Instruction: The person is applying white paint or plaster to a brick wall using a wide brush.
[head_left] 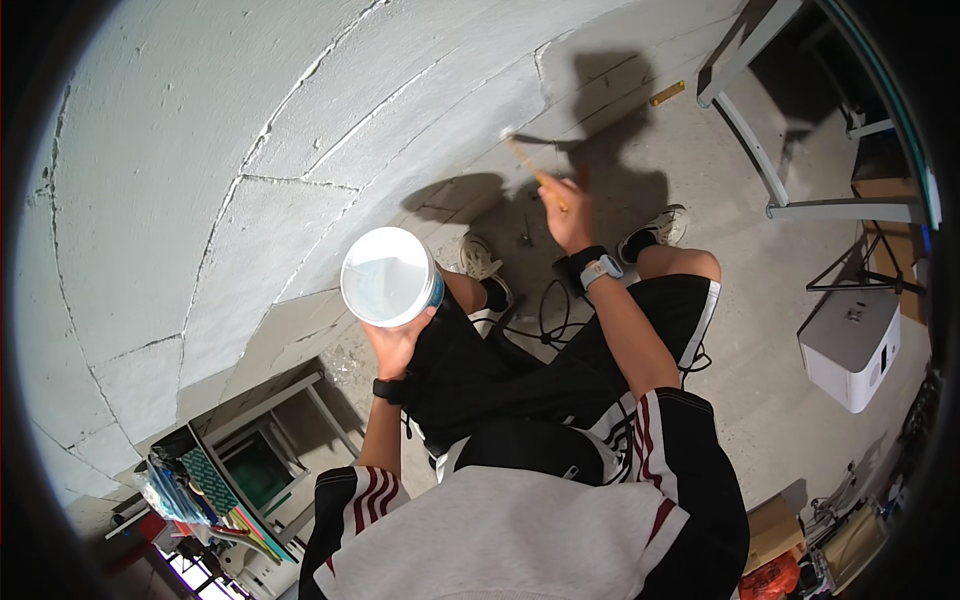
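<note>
My left hand (393, 340) grips a white plastic tub (385, 277) from below and the side, its open top turned up; pale paint coats the inside. In my right hand (568, 215) is a paintbrush (524, 163) with a wooden handle, its whitened tip touching or just short of the lower wall; I cannot tell which. The block wall (330, 130) before me carries wet-looking white paint, with cracks and joints showing through. Dark shadows of my arm, the tub and the brush fall on the wall and floor.
A grey metal table frame (745, 150) stands at far right, with a white box-shaped device (850, 345) nearer. A yellow spirit level or strip (667, 93) lies by the wall's foot. Black cables (550, 318) run between my feet. A cluttered table (255, 485) is at lower left.
</note>
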